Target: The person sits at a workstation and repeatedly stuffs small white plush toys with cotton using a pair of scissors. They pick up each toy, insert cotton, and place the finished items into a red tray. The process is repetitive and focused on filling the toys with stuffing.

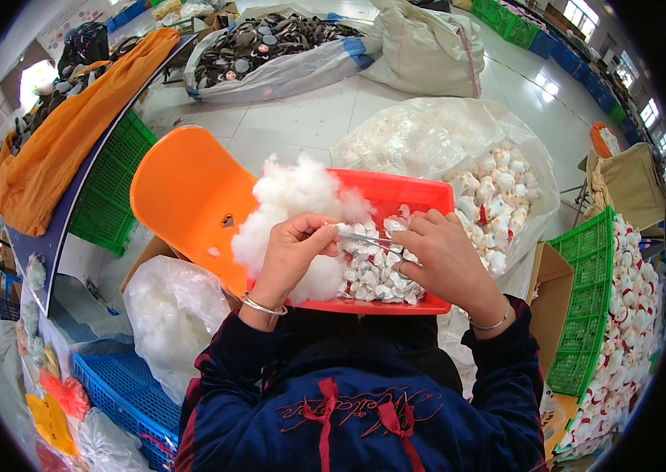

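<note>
My left hand (292,256) is closed in a pinch on a small white piece, mostly hidden by the fingers. My right hand (455,259) grips silver forceps (370,238) by the handle end, and their tip reaches the piece at my left fingertips. Below both hands lies a red plastic tray (407,186). Fluffy white stuffing (282,206) is heaped over the tray's left part and spills past its rim. Small, flat-looking white fabric pieces (384,277) with bits of red fill the tray's right part.
An orange chair (187,189) stands left of the tray. Beyond the tray's right end, a clear plastic bag (419,130) holds rounded white stuffed pieces (494,197). A green crate (584,307) is at right, a blue crate (132,393) at lower left. A bag of dark pieces (270,51) lies farther off.
</note>
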Tool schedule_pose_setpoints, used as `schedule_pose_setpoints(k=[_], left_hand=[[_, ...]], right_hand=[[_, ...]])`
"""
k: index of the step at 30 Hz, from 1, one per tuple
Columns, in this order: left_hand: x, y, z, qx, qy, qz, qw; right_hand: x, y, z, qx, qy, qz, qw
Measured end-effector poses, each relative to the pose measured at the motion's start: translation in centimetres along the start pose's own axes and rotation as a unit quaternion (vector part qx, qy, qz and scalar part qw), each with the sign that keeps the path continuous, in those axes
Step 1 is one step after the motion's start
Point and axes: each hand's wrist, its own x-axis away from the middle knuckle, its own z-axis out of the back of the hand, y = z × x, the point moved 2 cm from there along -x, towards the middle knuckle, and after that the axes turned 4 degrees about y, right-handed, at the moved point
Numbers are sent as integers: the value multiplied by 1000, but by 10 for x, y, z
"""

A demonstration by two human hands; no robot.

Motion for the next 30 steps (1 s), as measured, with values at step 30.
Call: schedule_pose_setpoints(k=[30], left_hand=[[2, -1, 3, 113, 29, 47, 992]], right_hand=[[13, 10, 8, -74, 98, -2, 992]])
